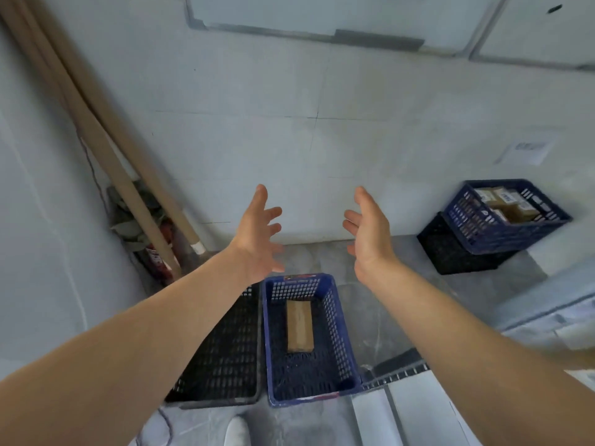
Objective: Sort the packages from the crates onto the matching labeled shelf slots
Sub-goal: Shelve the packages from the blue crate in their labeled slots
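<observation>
Brown package [300,326] flat in blue crate [341,342], lower centre; long axis along crate length, pointing toward wall. Left hand [257,236], right hand [370,233] above, fingers spread, holding nothing.

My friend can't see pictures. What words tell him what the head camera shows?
Two open, empty hands, the left hand and the right hand, reach out above a blue crate holding one brown package. A black crate stands beside it; farther right, a second blue crate holds several packages.

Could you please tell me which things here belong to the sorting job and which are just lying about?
Job: near blue crate; brown package inside it; far blue crate holding more packages.
Lying about: cardboard tubes leaning in the corner; red extinguisher; paper on the wall.
</observation>
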The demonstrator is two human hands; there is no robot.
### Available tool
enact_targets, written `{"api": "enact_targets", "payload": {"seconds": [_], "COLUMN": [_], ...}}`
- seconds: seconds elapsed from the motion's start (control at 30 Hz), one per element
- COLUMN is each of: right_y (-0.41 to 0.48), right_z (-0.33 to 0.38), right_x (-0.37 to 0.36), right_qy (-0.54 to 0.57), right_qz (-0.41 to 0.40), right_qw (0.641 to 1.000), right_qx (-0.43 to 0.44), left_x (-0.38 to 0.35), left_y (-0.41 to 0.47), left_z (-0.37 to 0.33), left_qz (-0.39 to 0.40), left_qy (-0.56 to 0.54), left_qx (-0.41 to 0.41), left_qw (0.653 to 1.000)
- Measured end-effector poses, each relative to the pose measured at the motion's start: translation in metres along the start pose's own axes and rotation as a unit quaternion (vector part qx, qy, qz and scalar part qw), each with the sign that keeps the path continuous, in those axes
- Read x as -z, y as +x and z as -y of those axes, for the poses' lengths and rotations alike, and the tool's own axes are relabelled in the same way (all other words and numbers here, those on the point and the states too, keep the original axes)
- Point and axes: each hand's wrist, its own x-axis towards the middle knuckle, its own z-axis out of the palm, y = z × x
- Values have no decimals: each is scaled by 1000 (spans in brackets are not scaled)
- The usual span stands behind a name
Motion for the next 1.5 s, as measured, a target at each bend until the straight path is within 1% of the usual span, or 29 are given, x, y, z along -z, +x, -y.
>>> {"api": "enact_targets", "payload": {"seconds": [0.13, 0.33, 0.57, 0.7, 0.97, 1.23, 1.37, 1.5], "right_y": [41, 97, 172, 213, 265, 307, 329, 351], "right_z": [-35, -112, -228, -312, -463, -608, -668, -712], "right_x": [-14, -28, -36, -25, -10, 9, 20, 19], "right_qy": [-4, 9, -3, -38, -90, -162, -195, -189], "right_qz": [-13, 5, 7, 16, 16, 31, 35, 39], "right_qw": [999, 994, 983, 978, 962, 945, 931, 930], "right_qx": [-38, -105, -185, -204, -257, -282, -306, -313], "left_x": [11, 31, 56, 69, 99, 136, 144, 141], "left_y": [54, 128, 218, 271, 368, 449, 477, 500], "left_z": [7, 42, 137, 200, 311, 417, 465, 491], "left_qz": [-7, -30, -87, -99, -111, -117, -122, -127], "left_qy": [20, 43, 27, 19, 12, 34, 60, 71], "left_qx": [42, 94, 174, 203, 243, 285, 305, 289], "left_qw": [999, 994, 980, 974, 964, 951, 943, 946]}}
